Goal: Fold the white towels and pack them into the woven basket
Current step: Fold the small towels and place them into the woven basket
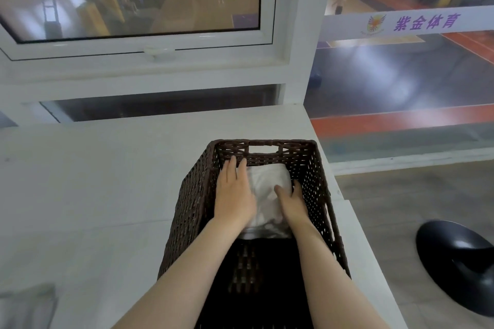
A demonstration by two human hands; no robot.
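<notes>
**Folded towels being seated at the far end of the basket**

Nearest the camera, both forearms reach forward and down over the near rim of the woven basket [192,211], which stands on the white worktop [93,195] close to its right edge. The near half of the basket floor, under the wrists, is dark and bare of towels as far as can be seen.

Just ahead of the wrists lie the white towels [267,195], a folded bundle packed against the basket's far wall, between the two hands. The left hand [234,195] lies flat on the bundle's left side, fingers straight and together, their tips reaching to the far wall; it presses and does not grip. The right hand [292,201] rests on the bundle's right side, beside the right wall, fingers spread a little and only slightly bent. Whether its fingertips tuck under a fold cannot be told.

The step in hand looks like packing: the bundle is already inside and is being pressed level. The next move probably calls for lifting both hands straight up without dragging the top fold loose, then reaching to the person's left, where a pale cloth [26,307] shows at the worktop's near corner, possibly another towel.

Beyond the basket stands a white window frame [280,67].
</notes>
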